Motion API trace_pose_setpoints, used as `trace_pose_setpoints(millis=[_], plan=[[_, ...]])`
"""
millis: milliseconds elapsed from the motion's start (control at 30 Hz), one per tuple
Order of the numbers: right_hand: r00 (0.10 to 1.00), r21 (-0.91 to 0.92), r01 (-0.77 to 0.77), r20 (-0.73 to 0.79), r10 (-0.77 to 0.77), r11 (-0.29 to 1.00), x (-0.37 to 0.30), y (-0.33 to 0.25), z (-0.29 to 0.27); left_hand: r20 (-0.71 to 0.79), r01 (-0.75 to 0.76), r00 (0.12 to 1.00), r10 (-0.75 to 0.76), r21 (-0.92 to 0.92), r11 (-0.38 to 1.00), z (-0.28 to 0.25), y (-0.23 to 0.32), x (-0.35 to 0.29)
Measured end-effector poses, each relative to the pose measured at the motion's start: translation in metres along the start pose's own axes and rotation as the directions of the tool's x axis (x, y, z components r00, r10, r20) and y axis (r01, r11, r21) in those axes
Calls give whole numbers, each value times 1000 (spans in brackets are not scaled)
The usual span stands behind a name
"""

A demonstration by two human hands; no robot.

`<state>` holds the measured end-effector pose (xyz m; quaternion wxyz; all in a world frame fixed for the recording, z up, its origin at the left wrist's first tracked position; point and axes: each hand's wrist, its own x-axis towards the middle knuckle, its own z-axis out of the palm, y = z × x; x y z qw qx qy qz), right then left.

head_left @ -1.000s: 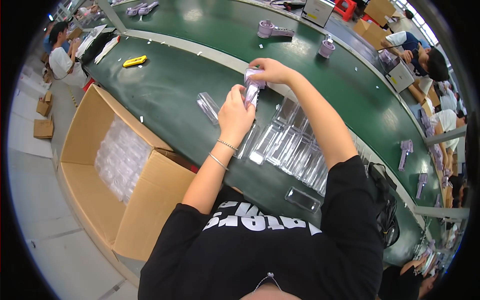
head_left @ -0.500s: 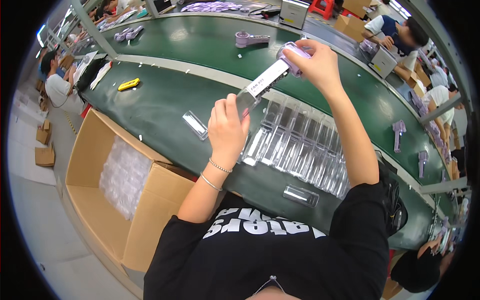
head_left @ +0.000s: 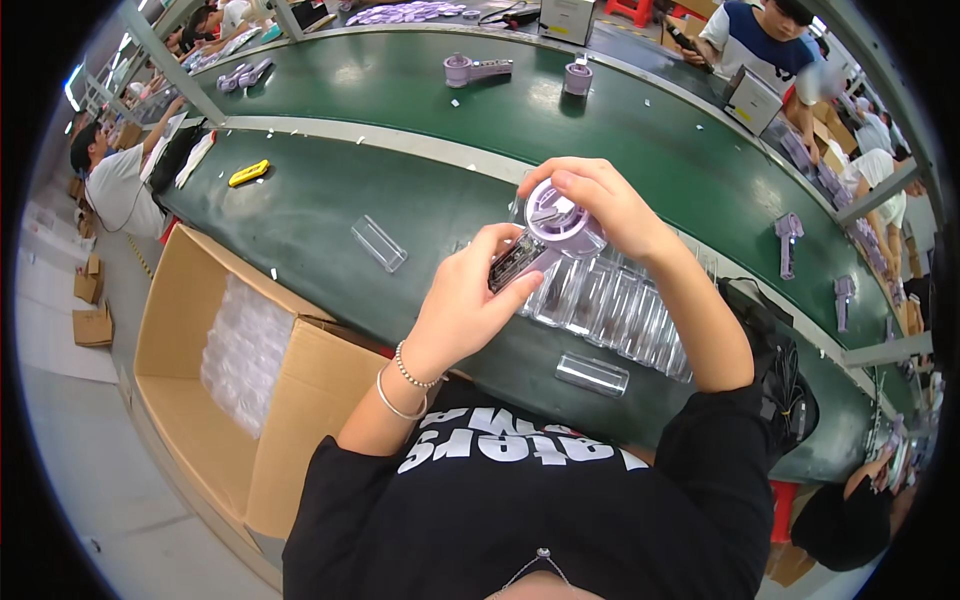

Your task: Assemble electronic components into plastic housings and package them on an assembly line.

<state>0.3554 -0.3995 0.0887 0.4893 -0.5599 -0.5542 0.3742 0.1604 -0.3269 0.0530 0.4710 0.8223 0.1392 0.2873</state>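
Note:
A lilac handheld fan (head_left: 568,232) is held between my two hands above the green bench, its round head tilted up. The fingers of my left hand (head_left: 462,300) are closed around its handle, where a dark patterned strip shows. My right hand (head_left: 612,212) grips the head from above and the right side. A clear edge shows beside the head; whether it is a cover on the fan I cannot tell. Below and behind the fan lie rows of clear plastic covers (head_left: 625,325). One loose clear cover (head_left: 380,243) lies to the left, another clear cover (head_left: 592,374) nearer me.
An open cardboard box (head_left: 300,420) with clear plastic pieces stands at left. A yellow utility knife (head_left: 249,173) lies on the bench. Beyond the metal rail, the green belt (head_left: 380,80) carries several lilac fans. Black bag and cables (head_left: 785,400) sit at right; a co-worker (head_left: 760,40) is across.
The fan has come down toward me and been turned, so its head faces up and the white label is out of sight. My left hand has shifted from the clear end piece onto the handle.

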Motion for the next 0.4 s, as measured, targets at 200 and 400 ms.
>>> trace_pose_setpoints(millis=[200, 400], plan=[[982, -72, -129, -151, 117, 989, -4, -3, 11, 241, 279, 941, -236, -163, 946, -3, 16, -3], [956, -29, -175, -246, 162, 984, -3, 12, 11, 304, 393, 894, -330, -176, 903, 3, 7, 1]])
